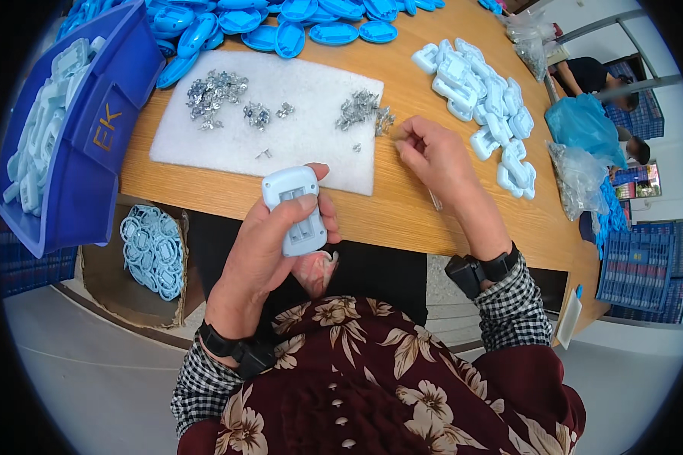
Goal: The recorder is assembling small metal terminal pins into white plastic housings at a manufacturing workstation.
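Note:
My left hand [252, 249] grips a light blue plastic battery housing [288, 182] above the table's front edge. Its slotted compartment faces up, and my thumb presses into it. My right hand [446, 163] is closed in a pinch just off the right edge of a white foam mat [303, 91]; whatever its fingertips hold is too small to make out. Close to those fingertips lies a pile of small metal contact pieces [358, 110]. Further left on the mat sit a larger metal pile [216, 95] and a small cluster [256, 115].
Light blue housings [478, 87] lie heaped on the table's right side. Bright blue oval shells [334, 32] cover the back. A blue bin [102, 129] of light blue parts stands at left, above a cardboard box [106, 284] of ring-shaped parts. Other people [584, 76] are at the far right.

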Demonstrator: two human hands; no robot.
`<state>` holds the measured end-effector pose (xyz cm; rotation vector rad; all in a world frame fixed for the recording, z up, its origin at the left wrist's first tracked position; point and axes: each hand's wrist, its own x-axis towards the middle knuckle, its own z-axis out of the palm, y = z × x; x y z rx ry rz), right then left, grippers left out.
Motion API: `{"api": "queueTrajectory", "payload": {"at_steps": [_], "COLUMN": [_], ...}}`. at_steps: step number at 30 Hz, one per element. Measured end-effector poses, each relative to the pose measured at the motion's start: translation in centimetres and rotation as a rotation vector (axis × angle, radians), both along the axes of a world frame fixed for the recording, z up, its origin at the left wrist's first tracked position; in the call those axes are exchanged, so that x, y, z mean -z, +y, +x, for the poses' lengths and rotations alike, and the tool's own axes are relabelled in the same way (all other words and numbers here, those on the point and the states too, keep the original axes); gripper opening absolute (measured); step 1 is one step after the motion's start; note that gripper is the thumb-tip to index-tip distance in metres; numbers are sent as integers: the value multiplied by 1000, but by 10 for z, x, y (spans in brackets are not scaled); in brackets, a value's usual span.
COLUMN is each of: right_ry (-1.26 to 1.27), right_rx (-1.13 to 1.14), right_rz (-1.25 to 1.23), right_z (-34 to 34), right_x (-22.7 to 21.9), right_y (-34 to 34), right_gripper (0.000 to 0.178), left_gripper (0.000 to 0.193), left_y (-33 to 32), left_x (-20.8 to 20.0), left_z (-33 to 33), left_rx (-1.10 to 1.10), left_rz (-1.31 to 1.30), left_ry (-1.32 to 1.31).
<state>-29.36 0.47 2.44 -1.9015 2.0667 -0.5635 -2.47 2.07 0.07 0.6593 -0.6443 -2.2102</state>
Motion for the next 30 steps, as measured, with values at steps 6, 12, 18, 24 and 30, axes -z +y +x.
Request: {"api": "queueTrajectory", "payload": {"at_steps": [6,12,18,24,30], "right_ry": [253,436,276,129,121], "right_rx": [-145,-296,-273,-204,-73], "right_rz": [-107,-241,-191,-174,-86], "right_z": [6,9,9,-11,-3], "right_x": [9,4,-3,5,-2], "right_y": [-19,9,28,16,10], "right_gripper": [12,6,7,18,17], "left_gripper": [51,49,45,47,49], "left_y": [0,2,2,3,2], "left_x": [2,2,5,1,1], "left_z": [-1,2,1,-2,-3], "left_rx": [10,45,43,2,7], "left_rz": [-4,13,4,-15,-28], "left_ry": [-21,-22,17,-17,-40]}}
